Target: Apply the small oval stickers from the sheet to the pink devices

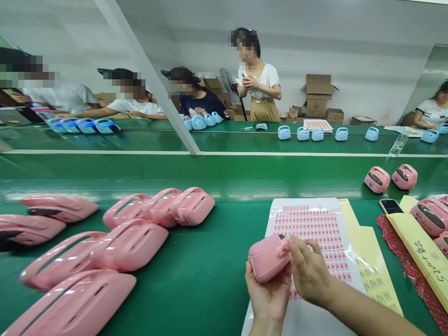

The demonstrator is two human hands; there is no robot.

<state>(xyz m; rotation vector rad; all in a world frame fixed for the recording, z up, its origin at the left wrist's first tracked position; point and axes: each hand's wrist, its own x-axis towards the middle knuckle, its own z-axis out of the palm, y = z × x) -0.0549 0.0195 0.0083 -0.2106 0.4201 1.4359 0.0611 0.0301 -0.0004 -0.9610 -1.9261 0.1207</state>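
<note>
My left hand (269,294) is closed under a glossy pink plastic device (268,261) with a rounded body, holding it tilted above the table. Thumb and fingers of my right hand (310,273) are pinched against the round knob-like end on the device's right side. Anything small between those fingertips is too hidden to make out. Beneath both hands lies a white sheet (303,203) with rows of small red-and-white stickers. A yellow sheet (378,275) with printed labels sticks out from under it on the right.
Several pink handled devices (129,245) stand on the green table (196,284) to the left. Two more (377,179) are at the far right, near a phone (391,206) and a yellow handwritten packet (420,247). Across the belt, people sit by several blue devices (284,132); one person (259,79) stands.
</note>
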